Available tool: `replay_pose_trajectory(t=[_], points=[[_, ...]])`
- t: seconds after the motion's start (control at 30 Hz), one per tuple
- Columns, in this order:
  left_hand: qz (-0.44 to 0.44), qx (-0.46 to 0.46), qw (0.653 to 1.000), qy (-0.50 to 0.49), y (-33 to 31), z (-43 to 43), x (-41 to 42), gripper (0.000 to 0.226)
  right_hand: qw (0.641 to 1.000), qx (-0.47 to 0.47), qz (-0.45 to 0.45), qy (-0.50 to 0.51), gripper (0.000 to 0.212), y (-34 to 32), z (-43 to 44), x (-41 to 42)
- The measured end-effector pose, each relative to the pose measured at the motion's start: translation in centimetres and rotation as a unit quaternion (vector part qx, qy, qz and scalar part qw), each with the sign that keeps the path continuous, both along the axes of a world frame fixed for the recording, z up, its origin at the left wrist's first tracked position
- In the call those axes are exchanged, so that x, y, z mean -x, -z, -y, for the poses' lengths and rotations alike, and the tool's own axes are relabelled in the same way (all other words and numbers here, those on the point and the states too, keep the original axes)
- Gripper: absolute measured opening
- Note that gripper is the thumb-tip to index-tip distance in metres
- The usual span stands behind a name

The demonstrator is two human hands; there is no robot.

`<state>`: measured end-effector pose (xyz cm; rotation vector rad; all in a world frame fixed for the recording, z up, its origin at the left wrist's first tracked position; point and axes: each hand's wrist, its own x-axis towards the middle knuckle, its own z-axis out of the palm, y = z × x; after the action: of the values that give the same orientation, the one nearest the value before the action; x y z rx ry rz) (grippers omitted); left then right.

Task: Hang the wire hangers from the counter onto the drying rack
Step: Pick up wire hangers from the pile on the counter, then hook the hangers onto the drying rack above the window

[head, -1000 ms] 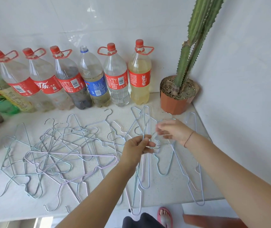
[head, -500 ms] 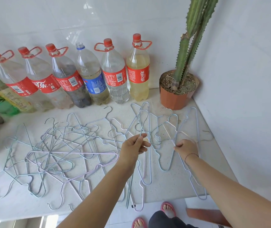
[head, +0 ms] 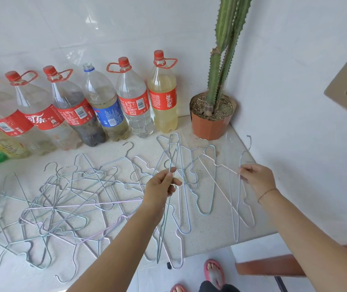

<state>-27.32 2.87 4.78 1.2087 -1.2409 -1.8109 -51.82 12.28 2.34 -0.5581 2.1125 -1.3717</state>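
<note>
Gathering was the step in hand: the left hand [head: 162,186] pinched a green hanger [head: 169,159] that ran above its fingers and down past the wrist, and the right hand [head: 256,178] pinched a pale hanger [head: 226,169] stretching to its left. More hangers [head: 63,197] lay tangled on the counter [head: 216,228] left of the left hand; next, I judged, both needed lifting clear of their neighbours towards the rack, which was out of view

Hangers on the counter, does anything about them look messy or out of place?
Yes. The hangers on the left lie in a tangled heap, hooks and frames interlocked, so they may not lift off singly. Several near the left hand stick out past the counter's front edge and could slide off.
</note>
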Motion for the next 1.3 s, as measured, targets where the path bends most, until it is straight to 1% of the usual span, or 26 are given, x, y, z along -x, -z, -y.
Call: replay_pose_trajectory(t=[0.1, 0.27, 0.33, 0.5, 0.67, 0.77, 0.87, 1.07, 1.2, 1.3], points=[[-0.001, 0.0, 1.0, -0.007, -0.4, -0.2, -0.1, 0.024, 0.997, 0.054, 0.048, -0.014, 0.007, -2.5, -1.0, -1.1], [-0.002, 0.0, 0.998, -0.056, -2.0, -1.9, -1.8, 0.023, 0.983, 0.107, 0.087, -0.12, 0.006, -5.7, -1.5, -3.9], [-0.011, 0.006, 0.996, -0.093, -2.9, -3.0, -3.1, 0.022, 0.974, 0.12, 0.107, -0.157, 0.006, -6.7, -1.3, -4.9], [0.003, 0.018, 0.981, -0.196, -4.4, -6.8, -6.9, 0.024, 0.948, 0.127, 0.148, -0.252, 0.011, -8.4, -0.9, -8.1], [-0.004, 0.027, 0.953, -0.303, -5.1, -13.4, -10.9, 0.023, 0.901, 0.106, 0.196, -0.371, 0.008, -9.1, -2.4, -12.7], [-0.002, 0.035, 0.929, -0.367, -5.6, -18.2, -13.7, 0.023, 0.868, 0.092, 0.197, -0.447, 0.009, -9.6, -4.4, -16.1], [0.018, 0.043, 0.901, -0.432, -6.0, -23.6, -16.4, 0.022, 0.83, 0.084, 0.195, -0.516, 0.011, -10.1, -6.9, -19.8], [0.035, 0.055, 0.842, -0.536, -6.9, -35.9, -22.5, 0.02, 0.754, 0.068, 0.208, -0.62, 0.011, -10.8, -13.8, -27.6], [0.021, 0.063, 0.785, -0.616, -8.0, -45.1, -26.0, 0.019, 0.695, 0.057, 0.211, -0.685, 0.011, -11.7, -20.0, -32.9], [0.019, 0.077, 0.738, -0.67, -9.1, -53.1, -28.3, 0.019, 0.639, 0.055, 0.22, -0.735, 0.013, -13.1, -25.9, -37.2]])
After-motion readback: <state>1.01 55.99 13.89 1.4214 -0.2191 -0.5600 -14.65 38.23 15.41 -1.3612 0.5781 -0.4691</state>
